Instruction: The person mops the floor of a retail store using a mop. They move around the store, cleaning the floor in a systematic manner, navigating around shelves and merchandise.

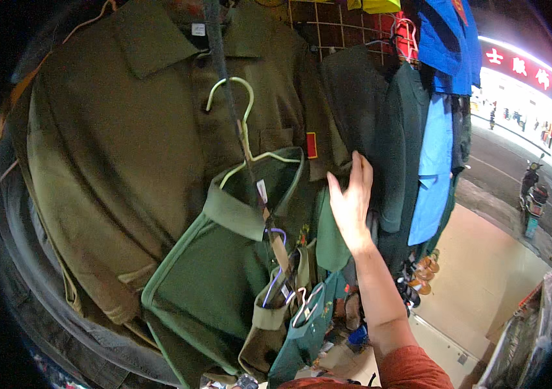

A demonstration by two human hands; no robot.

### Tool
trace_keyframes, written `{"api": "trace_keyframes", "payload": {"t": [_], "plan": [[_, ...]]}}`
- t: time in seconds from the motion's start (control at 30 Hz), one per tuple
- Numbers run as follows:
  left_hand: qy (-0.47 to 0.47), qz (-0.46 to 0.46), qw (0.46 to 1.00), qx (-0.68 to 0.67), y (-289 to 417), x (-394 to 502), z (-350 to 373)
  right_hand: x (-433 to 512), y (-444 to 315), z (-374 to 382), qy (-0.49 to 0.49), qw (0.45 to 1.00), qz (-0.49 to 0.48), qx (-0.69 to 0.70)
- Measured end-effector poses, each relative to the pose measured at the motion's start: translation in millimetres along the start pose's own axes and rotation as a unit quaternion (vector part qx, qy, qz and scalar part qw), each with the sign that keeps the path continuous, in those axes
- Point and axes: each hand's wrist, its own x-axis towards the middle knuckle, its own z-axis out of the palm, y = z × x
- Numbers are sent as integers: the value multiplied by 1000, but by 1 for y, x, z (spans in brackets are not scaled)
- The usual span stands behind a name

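An olive-brown collared shirt (159,116) hangs large before me, with a red patch framed in yellow (311,145) on its sleeve. My right hand (354,199) is raised beside that sleeve, its thumb apart from the fingers and nothing gripped; whether the fingertips touch the cloth I cannot tell. In front of the shirt, a green polo shirt (208,272) hangs on a pale wire hanger (245,131) along a dark strap (230,92). Lower down hang a brown collared garment (266,318) and a teal one (300,350). My left hand is out of view.
Dark trousers (373,112), light blue (434,165) and bright blue garments (451,48) hang at the right by a wire grid (324,29). Shoes (422,277) stand low near a beige panel (480,262). Beyond are a street, a parked scooter (533,194) and a lit shopfront.
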Motion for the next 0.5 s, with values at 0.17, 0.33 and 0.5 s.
{"api": "trace_keyframes", "payload": {"t": [0.17,0.33,0.5], "plan": [[87,9,996,24,28,25,-4,24,-10,32,-233,969,64,-45],[153,12,987,40,40,44,-13,-10,-20,46,-195,912,40,360],[203,21,977,55,47,50,-23,-25,-13,68,-111,597,405,683]]}}
